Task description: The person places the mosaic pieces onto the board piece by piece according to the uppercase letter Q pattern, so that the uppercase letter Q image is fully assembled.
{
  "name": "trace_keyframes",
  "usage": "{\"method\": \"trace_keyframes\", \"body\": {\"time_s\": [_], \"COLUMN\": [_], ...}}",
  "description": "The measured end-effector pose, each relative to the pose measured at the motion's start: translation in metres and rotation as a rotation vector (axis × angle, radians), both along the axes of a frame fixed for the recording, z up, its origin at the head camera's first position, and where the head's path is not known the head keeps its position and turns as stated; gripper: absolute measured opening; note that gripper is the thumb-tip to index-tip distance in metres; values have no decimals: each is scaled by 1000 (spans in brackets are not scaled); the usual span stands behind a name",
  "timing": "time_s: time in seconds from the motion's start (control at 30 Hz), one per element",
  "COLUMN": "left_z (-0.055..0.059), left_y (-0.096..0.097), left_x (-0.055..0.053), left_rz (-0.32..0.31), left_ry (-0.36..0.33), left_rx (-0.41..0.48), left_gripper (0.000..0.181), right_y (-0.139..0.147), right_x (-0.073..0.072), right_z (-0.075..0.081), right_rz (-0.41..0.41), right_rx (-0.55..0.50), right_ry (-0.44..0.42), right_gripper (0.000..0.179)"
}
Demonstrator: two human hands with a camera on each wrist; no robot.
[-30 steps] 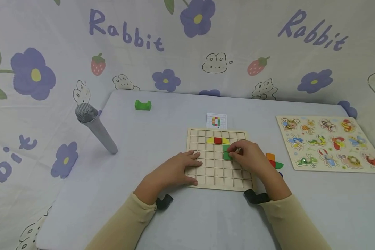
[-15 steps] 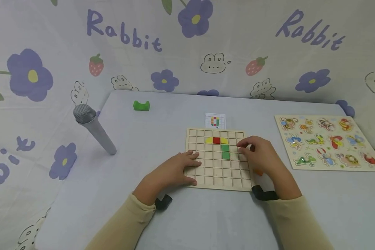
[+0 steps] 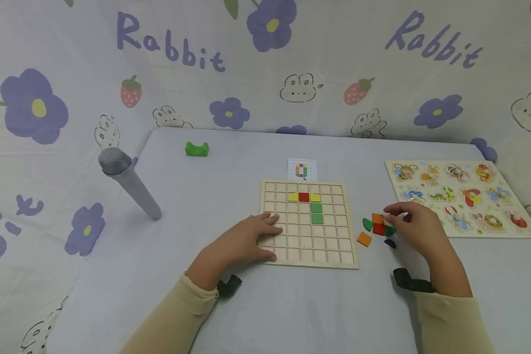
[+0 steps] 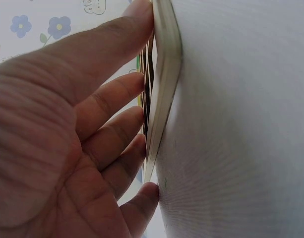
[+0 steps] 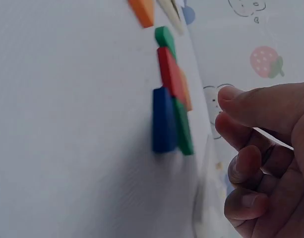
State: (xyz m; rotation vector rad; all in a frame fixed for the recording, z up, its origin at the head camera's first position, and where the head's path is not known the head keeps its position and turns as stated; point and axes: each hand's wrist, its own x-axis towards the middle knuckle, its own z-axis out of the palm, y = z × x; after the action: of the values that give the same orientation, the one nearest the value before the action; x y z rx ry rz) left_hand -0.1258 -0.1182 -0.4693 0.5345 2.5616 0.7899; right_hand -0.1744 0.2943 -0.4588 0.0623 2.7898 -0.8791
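Note:
My left hand [image 3: 241, 241] rests on the left edge of a wooden grid board [image 3: 301, 244], fingers spread. In the left wrist view its fingertips [image 4: 134, 115] touch the board's side. Set in the grid are yellow corner tiles, a red tile [image 3: 304, 197] between them, and two green tiles [image 3: 316, 213] below the right one. My right hand [image 3: 427, 231] hovers just right of the loose tiles, thumb and index finger close together, holding nothing visible. Those are a red tile [image 3: 379, 229], orange squares [image 3: 364, 239], green rounded pieces [image 3: 368, 224] and a dark blue piece [image 5: 163, 120].
A small card [image 3: 309, 163] with a coloured Q pattern lies behind the board. An insect puzzle board [image 3: 429, 231] lies at the right. A grey microphone [image 3: 137, 189] stands at the left, with a green block [image 3: 196, 149] at the back left.
My right hand has left the green tile on the board and moved right to the loose tiles. Both green tiles stay in the grid. My left hand stays on the board.

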Motion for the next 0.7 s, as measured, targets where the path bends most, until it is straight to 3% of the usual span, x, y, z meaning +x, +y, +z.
{"method": "trace_keyframes", "body": {"time_s": [0.33,0.7], "left_z": [0,1], "left_y": [0,-3], "left_x": [-1,-2], "left_rz": [-6,-5], "left_ry": [1,-2], "left_rx": [0,2], "left_gripper": [71,71], "right_y": [-2,-9], "right_x": [-4,-5], "right_z": [-14,-12], "right_rz": [82,49], "right_rx": [30,17], "right_ry": [-20,-26], "right_gripper": [38,28]}}
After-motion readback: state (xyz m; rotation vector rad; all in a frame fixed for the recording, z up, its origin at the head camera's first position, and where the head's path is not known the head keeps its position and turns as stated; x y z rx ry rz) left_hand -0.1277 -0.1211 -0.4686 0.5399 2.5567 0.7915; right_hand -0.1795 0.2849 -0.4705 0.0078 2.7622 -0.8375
